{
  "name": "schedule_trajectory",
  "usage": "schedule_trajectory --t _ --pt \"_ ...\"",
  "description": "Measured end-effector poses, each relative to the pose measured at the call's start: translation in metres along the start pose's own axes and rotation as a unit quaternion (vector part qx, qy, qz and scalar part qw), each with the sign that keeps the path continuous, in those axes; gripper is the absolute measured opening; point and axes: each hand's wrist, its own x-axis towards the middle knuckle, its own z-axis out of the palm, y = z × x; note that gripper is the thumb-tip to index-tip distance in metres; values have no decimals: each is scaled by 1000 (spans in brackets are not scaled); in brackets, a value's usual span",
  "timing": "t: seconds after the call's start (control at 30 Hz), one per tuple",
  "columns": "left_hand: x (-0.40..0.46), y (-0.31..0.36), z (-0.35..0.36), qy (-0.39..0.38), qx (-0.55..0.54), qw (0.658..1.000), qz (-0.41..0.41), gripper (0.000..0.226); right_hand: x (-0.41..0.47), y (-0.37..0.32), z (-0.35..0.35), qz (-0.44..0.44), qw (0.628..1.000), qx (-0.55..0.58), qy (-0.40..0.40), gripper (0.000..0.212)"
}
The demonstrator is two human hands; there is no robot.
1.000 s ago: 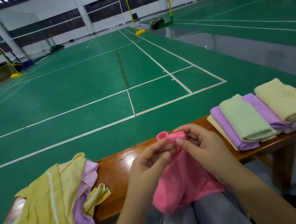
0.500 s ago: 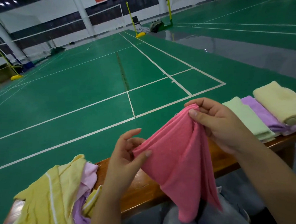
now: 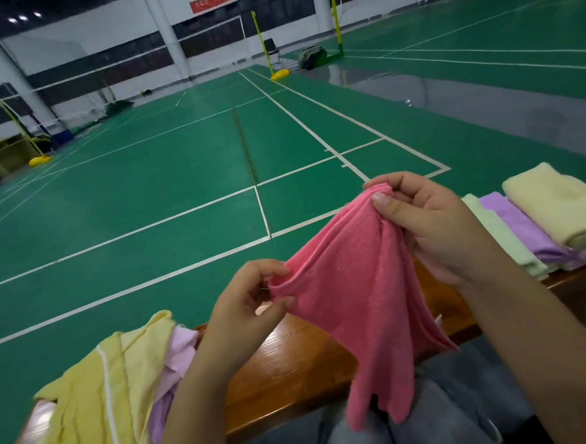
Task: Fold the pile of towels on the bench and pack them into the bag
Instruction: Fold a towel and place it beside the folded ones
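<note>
A pink towel [image 3: 354, 293] hangs in the air above the wooden bench [image 3: 293, 366] and my lap. My right hand [image 3: 432, 227] pinches its upper corner, raised high. My left hand [image 3: 248, 303] pinches the lower corner, nearer the bench. The cloth sags in folds between them. An unfolded pile of yellow and lilac towels [image 3: 103, 398] lies on the bench at the left. Folded towels [image 3: 545, 220], pale green, lilac and cream, lie overlapped in a row on the bench at the right. No bag is in view.
Beyond the bench stretches a green badminton court [image 3: 179, 180] with white lines, yellow net posts [image 3: 260, 42] and a chair [image 3: 271, 51] far off. My grey-trousered legs [image 3: 433, 412] sit below the bench's near edge.
Both hands lifted the pink towel off my lap and drew its corners apart. The right hand rose high and rightward; the towel now hangs spread instead of bunched.
</note>
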Motion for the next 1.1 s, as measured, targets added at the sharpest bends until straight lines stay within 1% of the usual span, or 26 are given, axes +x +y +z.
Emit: schedule_trajectory --t 0.07,0.13,0.2,0.23,0.3,0.4,0.43,0.5,0.6,0.67,0.73,0.83,0.9,0.97,1.1 --pt "-2 2 3 44 -42 998 -2 33 1 -1 -3 5 1000 4 8 14" --pt "-2 6 4 77 -91 993 13 31 3 -4 -6 13 1000 21 18 13" --pt "-1 13 5 93 -129 986 55 30 7 -7 -9 23 998 40 33 11" --pt "-1 16 5 101 -129 983 78 30 8 -8 -9 30 998 47 40 11" --pt "-2 23 3 117 -78 983 119 28 12 -7 -10 48 996 58 51 11" --pt "-3 28 1 106 23 982 157 16 15 -6 -9 72 994 65 58 10" --pt "-3 28 1 97 40 981 160 15 16 -5 -8 77 993 71 61 9" --pt "-2 26 0 93 65 984 139 15 16 -4 -7 85 991 83 67 9" --pt "1 21 -2 88 90 988 90 23 16 -3 -6 90 989 86 74 10" --pt "1 15 -3 79 99 989 73 24 15 -1 -6 95 990 80 72 9" --pt "-1 13 -2 72 92 990 76 25 15 0 -5 99 989 80 73 8" --pt "-2 12 1 71 82 988 106 23 16 1 -5 104 988 83 80 8" --pt "-1 12 1 69 96 986 120 20 16 0 -5 103 988 81 80 8" --pt "2 9 0 65 117 985 113 15 17 1 -6 101 988 79 80 8" --pt "4 6 4 61 170 978 108 16 15 1 -6 103 990 69 73 9"
